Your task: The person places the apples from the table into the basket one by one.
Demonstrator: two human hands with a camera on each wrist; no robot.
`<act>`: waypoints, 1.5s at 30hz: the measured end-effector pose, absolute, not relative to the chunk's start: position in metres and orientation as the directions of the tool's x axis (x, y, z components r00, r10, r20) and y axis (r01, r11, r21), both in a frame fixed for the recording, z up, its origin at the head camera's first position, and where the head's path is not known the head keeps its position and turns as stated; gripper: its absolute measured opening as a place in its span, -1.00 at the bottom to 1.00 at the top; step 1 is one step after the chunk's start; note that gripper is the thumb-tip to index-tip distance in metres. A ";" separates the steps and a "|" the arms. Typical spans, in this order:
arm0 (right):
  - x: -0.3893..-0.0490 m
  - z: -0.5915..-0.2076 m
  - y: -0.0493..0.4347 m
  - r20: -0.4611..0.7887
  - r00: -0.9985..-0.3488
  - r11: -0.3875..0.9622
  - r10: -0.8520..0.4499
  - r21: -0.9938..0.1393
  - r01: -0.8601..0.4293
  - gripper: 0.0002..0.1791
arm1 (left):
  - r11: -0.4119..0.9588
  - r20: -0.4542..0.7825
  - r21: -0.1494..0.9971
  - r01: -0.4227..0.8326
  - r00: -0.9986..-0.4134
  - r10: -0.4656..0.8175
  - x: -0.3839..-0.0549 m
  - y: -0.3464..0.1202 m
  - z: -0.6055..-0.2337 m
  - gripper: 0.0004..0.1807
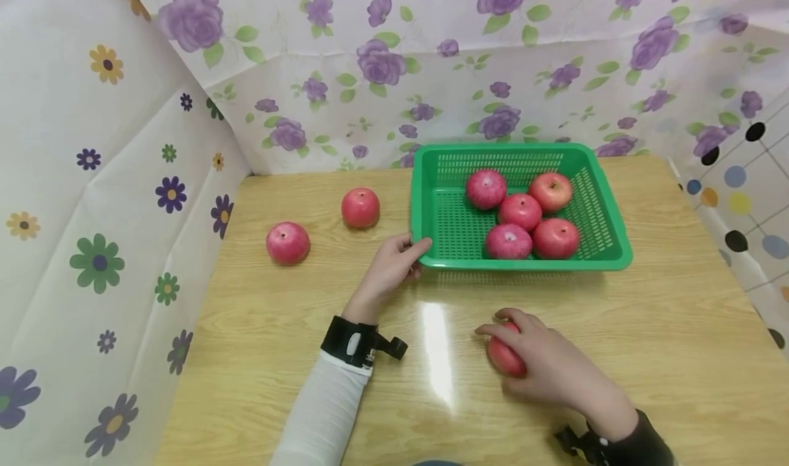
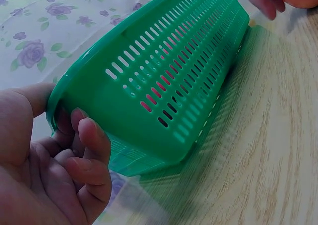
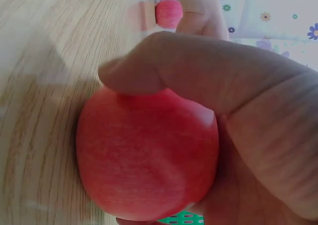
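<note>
My left hand (image 1: pixel 392 264) grips the front left corner of a green plastic basket (image 1: pixel 524 265), thumb over the rim and fingers curled beneath it. Several red apples (image 1: pixel 520 212) lie together in the basket's middle and right part. In front of the basket, my right hand (image 1: pixel 548 360) holds another red apple (image 1: pixel 507 351) low over the wooden table. The right wrist view shows this apple (image 3: pixel 149 155) close up, the thumb across its upper side and the palm behind it. Slotted basket walls (image 2: pixel 164 81) fill much of the left wrist view.
Two more red apples stand on the table left of the basket: one apple (image 1: pixel 360 207) close to the back edge, another apple (image 1: pixel 287 242) farther left. Flower-patterned sheets (image 1: pixel 382 62) hang behind and on the left. A dotted sheet (image 1: pixel 740 202) borders the right side.
</note>
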State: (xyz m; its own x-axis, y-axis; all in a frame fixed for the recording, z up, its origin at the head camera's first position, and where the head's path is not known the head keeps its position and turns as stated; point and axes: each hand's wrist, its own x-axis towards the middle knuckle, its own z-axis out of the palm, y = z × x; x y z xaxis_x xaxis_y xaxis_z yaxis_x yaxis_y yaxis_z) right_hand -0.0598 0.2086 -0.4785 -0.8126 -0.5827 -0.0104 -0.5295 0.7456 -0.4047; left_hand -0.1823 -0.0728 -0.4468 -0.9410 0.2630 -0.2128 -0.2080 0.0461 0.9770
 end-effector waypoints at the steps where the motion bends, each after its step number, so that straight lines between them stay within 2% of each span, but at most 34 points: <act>1: -0.060 -0.479 0.208 -0.007 -0.814 0.746 -0.581 -0.405 -0.529 -0.13 | 0.043 -0.211 0.977 -0.207 -0.941 0.264 -0.182 -0.073 -0.446 -0.71; 6: -0.061 -0.478 0.208 -0.007 -0.818 0.747 -0.575 -0.414 -0.521 -0.26 | 0.047 -0.203 0.979 -0.198 -0.943 0.265 -0.189 -0.072 -0.463 -0.68; 18: -0.066 -0.471 0.210 -0.040 -0.799 0.730 -0.599 -0.436 -0.526 -0.27 | 0.082 -0.181 0.983 -0.166 -0.953 0.244 -0.194 -0.072 -0.476 -0.53; 23: -0.072 -0.452 0.208 -0.066 -0.777 0.709 -0.626 -0.465 -0.531 -0.25 | 0.093 -0.163 0.985 -0.144 -0.952 0.259 -0.194 -0.074 -0.477 -0.51; 27: -0.082 -0.422 0.203 -0.066 -0.731 0.662 -0.679 -0.484 -0.572 -0.21 | 0.099 -0.155 0.986 -0.133 -0.952 0.264 -0.193 -0.075 -0.476 -0.52; 32: -0.111 -0.371 0.199 0.006 -0.653 0.575 -0.757 -0.470 -0.670 -0.22 | 0.108 -0.139 0.988 -0.114 -0.953 0.269 -0.193 -0.075 -0.476 -0.53; 36: -0.152 -0.345 0.196 0.057 -0.649 0.567 -0.758 -0.434 -0.700 -0.25 | 0.126 -0.154 0.984 -0.122 -0.946 0.286 -0.188 -0.076 -0.460 -0.60; 40: -0.194 -0.345 0.188 0.018 -0.677 0.612 -0.736 -0.409 -0.676 -0.29 | 0.145 -0.184 0.978 -0.147 -0.938 0.293 -0.182 -0.077 -0.438 -0.71; 45: -0.232 -0.360 0.176 -0.035 -0.686 0.648 -0.727 -0.369 -0.667 -0.34 | 0.150 -0.181 0.978 -0.145 -0.945 0.273 -0.182 -0.076 -0.439 -0.75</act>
State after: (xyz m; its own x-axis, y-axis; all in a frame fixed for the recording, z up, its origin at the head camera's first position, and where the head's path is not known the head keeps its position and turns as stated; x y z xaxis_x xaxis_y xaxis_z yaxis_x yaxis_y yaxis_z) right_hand -0.2319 0.1761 -0.3601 -0.6863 -0.7265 -0.0347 -0.6669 0.6476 -0.3687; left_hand -0.1815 -0.0756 -0.4391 -0.9449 0.2726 -0.1813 -0.1446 0.1496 0.9781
